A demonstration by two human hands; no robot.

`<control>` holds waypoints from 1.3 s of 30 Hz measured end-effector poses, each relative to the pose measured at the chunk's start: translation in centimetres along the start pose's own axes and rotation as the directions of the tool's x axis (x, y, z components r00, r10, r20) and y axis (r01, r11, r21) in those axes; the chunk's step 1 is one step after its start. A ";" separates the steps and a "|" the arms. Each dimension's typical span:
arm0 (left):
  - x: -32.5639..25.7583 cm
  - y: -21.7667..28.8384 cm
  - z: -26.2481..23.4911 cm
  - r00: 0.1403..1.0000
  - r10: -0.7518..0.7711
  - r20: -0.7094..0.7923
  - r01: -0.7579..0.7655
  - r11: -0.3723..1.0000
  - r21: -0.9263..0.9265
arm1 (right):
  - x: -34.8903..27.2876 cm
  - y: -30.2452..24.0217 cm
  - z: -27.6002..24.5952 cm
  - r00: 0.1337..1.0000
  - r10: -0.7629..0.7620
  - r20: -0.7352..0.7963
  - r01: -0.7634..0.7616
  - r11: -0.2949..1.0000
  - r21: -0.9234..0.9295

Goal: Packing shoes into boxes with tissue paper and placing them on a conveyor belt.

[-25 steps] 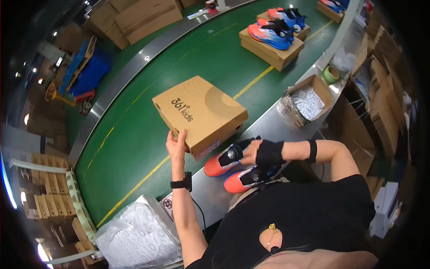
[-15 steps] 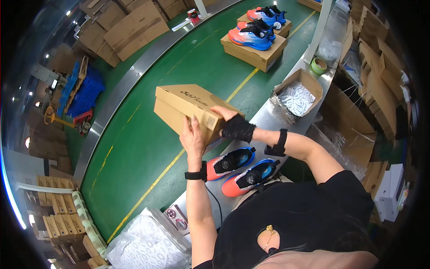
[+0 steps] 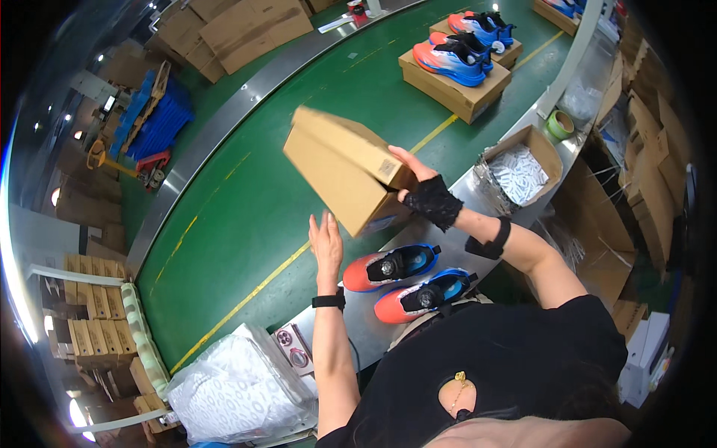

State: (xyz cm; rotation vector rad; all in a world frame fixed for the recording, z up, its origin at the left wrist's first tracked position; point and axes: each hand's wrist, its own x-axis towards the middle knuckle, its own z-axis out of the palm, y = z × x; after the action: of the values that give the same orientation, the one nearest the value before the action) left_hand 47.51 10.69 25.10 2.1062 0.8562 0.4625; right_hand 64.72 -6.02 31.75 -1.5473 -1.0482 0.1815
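A brown cardboard shoe box point(image 3: 336, 168) is tilted up on its side above the green conveyor belt. My right hand point(image 3: 429, 198), in a black fingerless glove, grips the near right end of it, the thumb at the edge of the lid. My left hand point(image 3: 326, 245) is open, fingers stretched, just short of the box's lower corner and apparently not touching it. Below the box, on the metal ledge, lie two orange and blue shoes, one sneaker point(image 3: 392, 267) behind the other sneaker point(image 3: 422, 296). Whatever is inside the box is hidden.
Farther along the belt, several sneakers point(image 3: 452, 60) stand on shoe boxes point(image 3: 455, 88). An open carton of small white packets point(image 3: 519, 173) and a green tape roll point(image 3: 559, 125) sit on the right ledge. At left are plastic-wrapped printed sheets point(image 3: 239, 388) and a phone point(image 3: 293, 349).
The box has rolled onto its side and risen slightly, so its printed face no longer shows. My left hand has come off it; my right hand keeps hold. The view has shifted a little.
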 end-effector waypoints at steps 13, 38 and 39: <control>0.3 7.5 1.0 0.950 0.311 -0.011 -0.295 0.912 0.284 | -0.4 3.3 -2.0 0.923 0.379 0.063 -0.377 0.864 0.333; -1.0 5.7 0.9 0.956 0.274 -0.103 -0.182 0.832 0.524 | 2.1 0.5 -1.7 0.987 -0.160 0.028 0.158 0.905 -0.395; -1.1 5.0 0.2 0.981 0.192 -0.039 -0.147 0.853 0.501 | 2.0 0.3 -2.2 0.989 -0.143 0.038 0.146 0.901 -0.407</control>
State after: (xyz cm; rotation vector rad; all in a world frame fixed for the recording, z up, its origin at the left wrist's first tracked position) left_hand 48.94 7.54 28.91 2.6721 0.9141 0.4639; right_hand 67.38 -6.17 33.02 -1.8326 -1.2590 -0.1478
